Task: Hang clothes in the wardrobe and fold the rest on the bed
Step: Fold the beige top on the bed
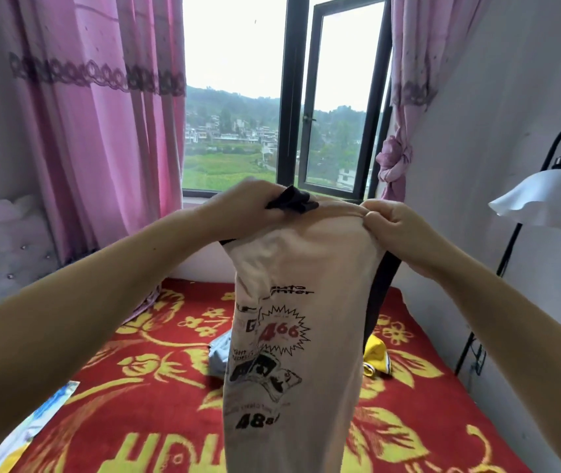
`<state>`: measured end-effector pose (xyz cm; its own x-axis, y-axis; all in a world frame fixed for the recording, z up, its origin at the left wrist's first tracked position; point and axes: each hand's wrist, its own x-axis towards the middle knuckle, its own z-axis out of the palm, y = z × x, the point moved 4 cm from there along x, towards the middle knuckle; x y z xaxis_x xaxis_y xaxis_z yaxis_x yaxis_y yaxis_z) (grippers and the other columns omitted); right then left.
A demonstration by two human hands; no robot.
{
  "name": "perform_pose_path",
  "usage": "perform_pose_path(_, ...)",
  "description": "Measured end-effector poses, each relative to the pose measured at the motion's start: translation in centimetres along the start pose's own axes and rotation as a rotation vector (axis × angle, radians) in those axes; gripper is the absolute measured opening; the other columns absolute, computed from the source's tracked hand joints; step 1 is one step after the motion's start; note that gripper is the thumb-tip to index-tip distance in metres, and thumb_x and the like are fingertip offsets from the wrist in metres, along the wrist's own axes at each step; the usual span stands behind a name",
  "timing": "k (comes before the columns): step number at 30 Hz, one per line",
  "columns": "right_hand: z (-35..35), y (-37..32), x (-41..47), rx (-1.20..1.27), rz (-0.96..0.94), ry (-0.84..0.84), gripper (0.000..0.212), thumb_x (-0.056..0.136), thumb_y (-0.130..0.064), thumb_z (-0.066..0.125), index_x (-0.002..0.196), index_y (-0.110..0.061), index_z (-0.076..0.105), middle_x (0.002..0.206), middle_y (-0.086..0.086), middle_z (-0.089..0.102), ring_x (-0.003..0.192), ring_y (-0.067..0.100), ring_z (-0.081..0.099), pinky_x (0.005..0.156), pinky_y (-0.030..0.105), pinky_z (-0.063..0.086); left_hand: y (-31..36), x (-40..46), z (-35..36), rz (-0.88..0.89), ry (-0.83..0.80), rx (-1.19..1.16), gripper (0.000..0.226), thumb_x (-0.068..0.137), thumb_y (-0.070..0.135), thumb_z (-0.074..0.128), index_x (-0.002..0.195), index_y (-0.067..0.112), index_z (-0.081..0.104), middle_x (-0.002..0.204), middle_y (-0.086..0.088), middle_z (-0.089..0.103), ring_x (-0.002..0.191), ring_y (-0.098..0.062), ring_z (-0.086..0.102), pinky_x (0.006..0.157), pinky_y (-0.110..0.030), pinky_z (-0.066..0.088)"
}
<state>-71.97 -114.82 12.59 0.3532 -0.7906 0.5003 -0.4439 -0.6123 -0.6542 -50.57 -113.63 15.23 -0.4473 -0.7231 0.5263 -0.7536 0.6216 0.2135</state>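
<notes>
I hold the shirt (292, 302) up over the bed (135, 387), my left hand (241, 206) pinching its dark trim, my right hand (391, 227) pinching the pale top edge, so it hangs straight for hanging or folding.

shirt (292, 319) held above bed (135, 387) — window (238, 97) behind, lamp (542, 199) right

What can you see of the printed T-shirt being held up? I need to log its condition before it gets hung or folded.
The T-shirt is pale pink-beige soft knit with black trim at its top and black and red printed graphics and numbers. It hangs upright, bunched narrow, above the red-and-yellow blanket. The left hand grips the dark top edge; the right hand pinches the pale fabric beside it. No damage shows.
</notes>
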Motion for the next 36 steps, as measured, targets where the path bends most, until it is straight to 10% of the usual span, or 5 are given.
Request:
perform_pose_path(4,0.2,1.0,-1.3,0.057,0.064,-0.315,0.045,0.083,-0.041,0.065,0.085,0.003,0.058,0.071,0.003,0.053,0.064,0.016,0.048,0.06,0.024,0.04,0.0,-0.5,1.0,-0.02,-0.277,0.12,0.049,0.077,0.047,0.072,0.095,0.002,0.068,0.078,-0.005,0.068,0.067,-0.017,0.06,0.064,-0.018,0.046)
perform_pose_path(11,0.8,2.1,-2.5,0.148,0.176,-0.752,0.025,0.085,-0.02,0.069,0.102,-0.001,0.066,0.089,0.006,0.068,0.082,0.018,0.065,0.072,0.025,0.053,-0.3,-2.0,2.9,-0.09,-0.62,0.059,0.041,0.072,0.048,0.077,0.059,0.021,0.05,0.041,0.019,0.043,0.038,0.001,0.039,0.041,-0.009,0.029)
perform_pose_path(20,3.8,9.6,1.7,-0.169,0.328,-0.584,0.028,0.082,-0.024,0.074,0.058,-0.023,0.06,0.055,-0.01,0.045,0.054,0.012,0.039,0.051,0.025,0.029,-7.4,0.2,7.3,-0.28,-0.797,0.134,0.029,0.083,0.039,0.07,0.069,0.018,0.057,0.059,0.01,0.052,0.036,0.001,0.042,0.04,-0.011,0.034)
perform_pose_path(29,8.4,15.6,8.4,-0.394,0.246,-0.006,0.017,0.086,-0.011,0.057,0.069,-0.009,0.061,0.077,0.011,0.061,0.074,0.027,0.055,0.063,0.03,0.036,-14.8,2.9,9.1,-0.373,-0.341,0.188,0.017,0.09,0.01,0.055,0.087,0.001,0.069,0.084,-0.01,0.068,0.075,-0.024,0.062,0.073,-0.035,0.053)
perform_pose_path(36,4.7,10.7,11.3,-0.295,0.027,0.005,0.016,0.089,-0.006,0.052,0.078,-0.001,0.062,0.068,0.007,0.057,0.068,0.021,0.05,0.064,0.034,0.04,-13.2,4.2,3.2,-0.249,-0.284,0.228,0.023,0.096,0.017,0.053,0.076,0.01,0.062,0.059,0.005,0.05,0.047,-0.006,0.041,0.049,-0.016,0.038)
